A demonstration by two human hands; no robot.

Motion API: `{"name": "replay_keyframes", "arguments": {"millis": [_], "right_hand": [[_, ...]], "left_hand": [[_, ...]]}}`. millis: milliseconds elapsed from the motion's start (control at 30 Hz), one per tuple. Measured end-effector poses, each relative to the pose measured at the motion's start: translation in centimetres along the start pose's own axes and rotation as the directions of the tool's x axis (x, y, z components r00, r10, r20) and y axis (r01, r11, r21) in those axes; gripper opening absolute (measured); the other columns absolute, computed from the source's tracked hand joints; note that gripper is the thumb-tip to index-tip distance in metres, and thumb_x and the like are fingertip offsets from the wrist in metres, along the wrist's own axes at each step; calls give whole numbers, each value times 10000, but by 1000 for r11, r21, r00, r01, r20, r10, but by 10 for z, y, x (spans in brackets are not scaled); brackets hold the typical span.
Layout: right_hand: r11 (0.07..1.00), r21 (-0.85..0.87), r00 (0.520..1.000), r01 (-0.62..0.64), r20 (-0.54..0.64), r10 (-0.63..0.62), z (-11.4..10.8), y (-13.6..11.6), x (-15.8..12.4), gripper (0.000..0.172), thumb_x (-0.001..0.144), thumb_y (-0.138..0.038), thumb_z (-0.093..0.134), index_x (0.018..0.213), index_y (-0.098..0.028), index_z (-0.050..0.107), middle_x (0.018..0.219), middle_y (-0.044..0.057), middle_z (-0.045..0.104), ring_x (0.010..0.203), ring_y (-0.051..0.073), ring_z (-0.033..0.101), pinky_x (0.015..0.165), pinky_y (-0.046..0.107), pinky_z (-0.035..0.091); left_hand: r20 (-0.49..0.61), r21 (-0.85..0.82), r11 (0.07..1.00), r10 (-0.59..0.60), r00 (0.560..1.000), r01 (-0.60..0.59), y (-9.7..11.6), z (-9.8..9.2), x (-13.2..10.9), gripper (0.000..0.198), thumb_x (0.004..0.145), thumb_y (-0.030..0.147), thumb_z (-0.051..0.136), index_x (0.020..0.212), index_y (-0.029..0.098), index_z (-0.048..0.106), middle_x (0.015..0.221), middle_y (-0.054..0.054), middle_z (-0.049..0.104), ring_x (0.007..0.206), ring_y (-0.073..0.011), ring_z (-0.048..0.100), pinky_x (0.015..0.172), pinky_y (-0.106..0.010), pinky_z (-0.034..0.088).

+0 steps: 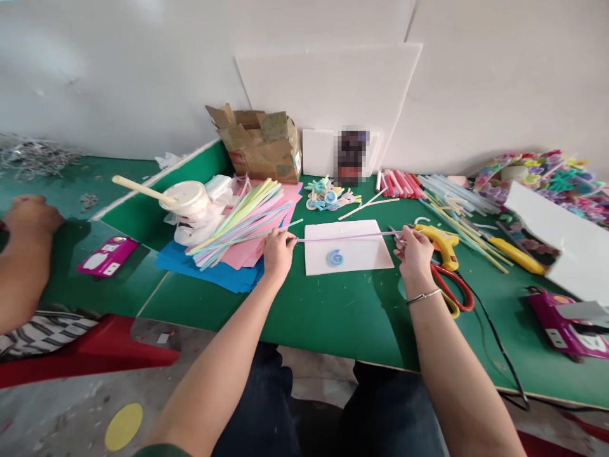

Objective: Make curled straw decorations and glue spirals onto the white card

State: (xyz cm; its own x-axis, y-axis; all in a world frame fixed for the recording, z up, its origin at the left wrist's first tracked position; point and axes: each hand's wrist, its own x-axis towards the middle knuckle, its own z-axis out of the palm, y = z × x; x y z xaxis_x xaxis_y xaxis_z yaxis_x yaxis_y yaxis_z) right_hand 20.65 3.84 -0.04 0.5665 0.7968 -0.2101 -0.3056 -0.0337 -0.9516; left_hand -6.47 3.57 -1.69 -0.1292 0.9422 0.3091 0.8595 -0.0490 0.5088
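A thin lilac pipe cleaner [342, 238] is stretched straight between my two hands, just above a white board [366, 261]. My left hand [278, 254] pinches its left end, beside a fan of pastel pipe cleaners [238, 225]. At the other end, the fingers of my right hand [415, 254] are closed on it, near a yellow glue gun [442, 244]. On the board lies a small blue and lilac spiral [335, 257] of coiled pipe cleaner. Red-handled scissors [459, 289] rest partly behind my right wrist.
Behind the board sit a heap of coiled pastel shapes [328, 193] and pink rolls [402, 184]. A cardboard box [261, 146] and a white tub [185, 200] stand back left. A black cable [495, 336] runs off the right front edge. Another person's arm [28, 266] rests far left.
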Motion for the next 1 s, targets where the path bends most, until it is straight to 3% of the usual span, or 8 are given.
{"name": "replay_keyframes", "arguments": {"millis": [100, 200, 367, 633, 1000], "right_hand": [[992, -10, 989, 126, -79, -127, 1, -2, -1, 304, 681, -345, 710, 774, -243, 439, 448, -131, 336, 346, 60, 291, 307, 199, 230], [959, -38, 950, 281, -130, -283, 5, -4, -6, 276, 711, -313, 677, 864, -253, 455, 479, -125, 321, 378, 82, 287, 351, 227, 242], [870, -183, 884, 458, -7, -467, 11, -4, -18, 201, 760, -315, 626, 894, -233, 500, 520, -106, 306, 450, 99, 297, 447, 253, 253], [801, -316, 861, 508, 210, -464, 21, 4, -36, 126, 840, -325, 522, 908, -219, 524, 523, -87, 336, 481, 111, 319, 482, 260, 246], [762, -362, 842, 537, 290, -455, 30, 4, -50, 163, 845, -306, 501, 881, -170, 584, 526, -90, 299, 482, 93, 305, 468, 241, 242]], "left_hand": [[39, 14, 1000, 1, 999, -2, 0, -1, 1, 111, 755, 109, 614, 712, 208, 641, 908, -74, 617, 881, -264, 583, 793, -403, 415], [37, 38, 999, 12, 999, -14, -1, -10, 5, 96, 773, 139, 609, 751, 219, 658, 930, -83, 618, 925, -283, 574, 808, -411, 400], [-111, 160, 987, 33, 993, -14, -4, -26, 32, 226, 854, 152, 456, 900, 195, 673, 1023, -132, 603, 976, -314, 540, 835, -431, 375], [-152, 208, 973, -74, 986, 105, -22, -15, 82, 269, 843, 117, 400, 794, 172, 659, 1006, -162, 586, 1022, -341, 501, 877, -466, 342], [-244, 152, 977, -110, 963, 150, -44, -12, 81, 153, 829, 119, 502, 785, 188, 632, 996, -112, 596, 1008, -279, 513, 857, -399, 336]]}}
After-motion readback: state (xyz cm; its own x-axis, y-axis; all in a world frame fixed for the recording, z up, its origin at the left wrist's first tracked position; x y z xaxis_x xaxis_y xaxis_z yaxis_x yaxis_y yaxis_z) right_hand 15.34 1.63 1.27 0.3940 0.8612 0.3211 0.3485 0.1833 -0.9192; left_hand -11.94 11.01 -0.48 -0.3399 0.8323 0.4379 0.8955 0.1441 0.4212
